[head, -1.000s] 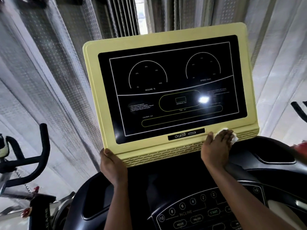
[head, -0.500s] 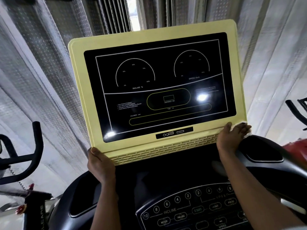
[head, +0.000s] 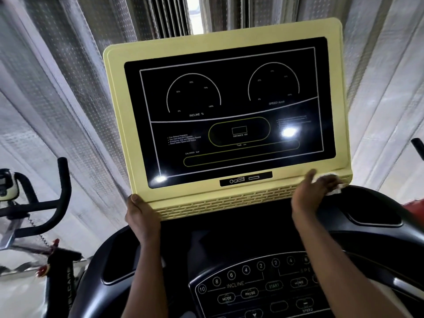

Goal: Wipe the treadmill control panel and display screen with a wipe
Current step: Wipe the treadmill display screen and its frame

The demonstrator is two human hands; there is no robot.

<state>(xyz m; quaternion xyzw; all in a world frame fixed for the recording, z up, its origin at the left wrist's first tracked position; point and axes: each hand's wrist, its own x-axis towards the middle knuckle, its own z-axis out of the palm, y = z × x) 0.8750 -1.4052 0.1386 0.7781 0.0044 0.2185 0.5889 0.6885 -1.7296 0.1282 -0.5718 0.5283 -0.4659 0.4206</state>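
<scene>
A yellow-framed display screen (head: 229,115) stands tilted above the black control panel (head: 257,288) with its INCLINE, START and PAUSE buttons. My left hand (head: 140,216) grips the lower left corner of the yellow frame. My right hand (head: 314,191) presses a white wipe (head: 333,188) against the frame's lower right corner, by the vented strip; the fingers lie fairly flat over the wipe and hide most of it.
Black cup recesses (head: 374,216) flank the console on both sides. An exercise bike's black handlebar (head: 57,196) stands at the left. A red object (head: 415,207) and another black handle (head: 417,148) sit at the right edge. Grey quilted wall panels lie behind.
My right hand slid the wipe rightward along the lower frame, from beside the port strip to the right corner. My left hand kept its grip on the left corner; the view shifted.
</scene>
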